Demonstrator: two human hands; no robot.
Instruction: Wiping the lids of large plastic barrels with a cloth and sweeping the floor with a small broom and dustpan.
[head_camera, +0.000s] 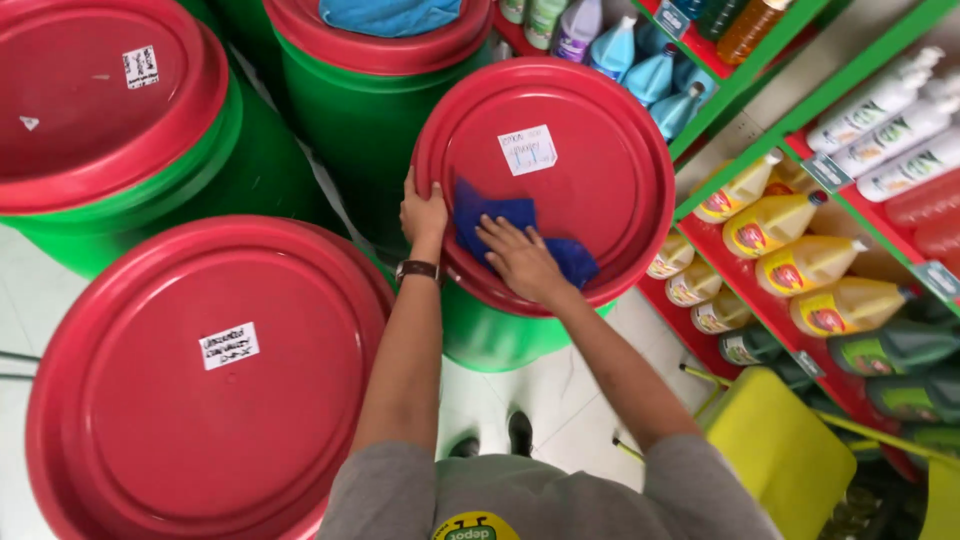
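A round red lid (590, 170) with a white label sits on a green drum (490, 335) in front of me. My left hand (422, 212) grips the lid's left rim, a dark watch on the wrist. My right hand (518, 258) lies flat, fingers spread, pressing a blue cloth (490, 212) against the lid's lower part. The cloth shows on both sides of that hand.
Three more green drums with red lids stand around: one near left (210, 380), one far left (100, 100), one at the back (380, 60) with a blue cloth on top. Green-and-red shelves (790, 310) of yellow, blue and white bottles line the right. A yellow bucket (780, 450) sits on the floor.
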